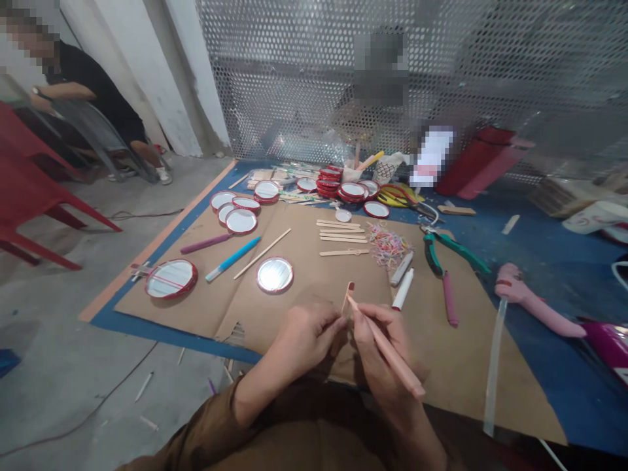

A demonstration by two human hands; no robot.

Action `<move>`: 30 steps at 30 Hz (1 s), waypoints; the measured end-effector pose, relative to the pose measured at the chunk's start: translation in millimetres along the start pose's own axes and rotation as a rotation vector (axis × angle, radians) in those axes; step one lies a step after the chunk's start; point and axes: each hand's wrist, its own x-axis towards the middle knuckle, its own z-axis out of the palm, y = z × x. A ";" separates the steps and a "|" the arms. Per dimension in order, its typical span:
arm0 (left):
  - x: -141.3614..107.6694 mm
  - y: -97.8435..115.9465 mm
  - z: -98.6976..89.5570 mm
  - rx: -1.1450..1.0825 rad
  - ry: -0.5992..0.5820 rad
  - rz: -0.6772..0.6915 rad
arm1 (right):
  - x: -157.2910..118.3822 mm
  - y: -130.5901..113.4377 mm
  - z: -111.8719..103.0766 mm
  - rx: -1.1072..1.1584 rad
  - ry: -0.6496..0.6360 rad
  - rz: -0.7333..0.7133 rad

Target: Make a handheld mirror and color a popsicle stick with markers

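Between the fingers of my left hand (314,330) is a wooden craft stick (346,297), held tilted up, its far end coloured reddish brown. My right hand (385,343) grips a peach-orange marker (400,363) like a pen, with its tip against the stick near the coloured end. Just beyond my hands lies a round white disc with a red rim (275,274). Several bare craft sticks (342,237) rest in a row, beside a heap of small coloured rubber bands (390,244). A white marker (403,288) lies close to my right hand.
Brown cardboard (304,229) covers the blue table. At left are a banjo-like disc with a stick neck (171,279) and a blue marker (233,259). Green-handled pliers (432,254) and a pink glue gun (534,304) lie right. A person (93,91) sits far left.
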 end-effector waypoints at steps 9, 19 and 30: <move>-0.9 0.7 0.2 -0.036 0.001 -0.004 | 0.3 1.3 -0.1 -0.014 -0.024 -0.009; -1.1 -0.7 0.5 -0.044 0.009 -0.017 | -1.4 4.9 1.7 -0.055 0.098 0.059; -1.3 -1.3 0.8 -0.060 -0.006 -0.028 | -4.5 6.6 2.2 -0.021 0.046 0.007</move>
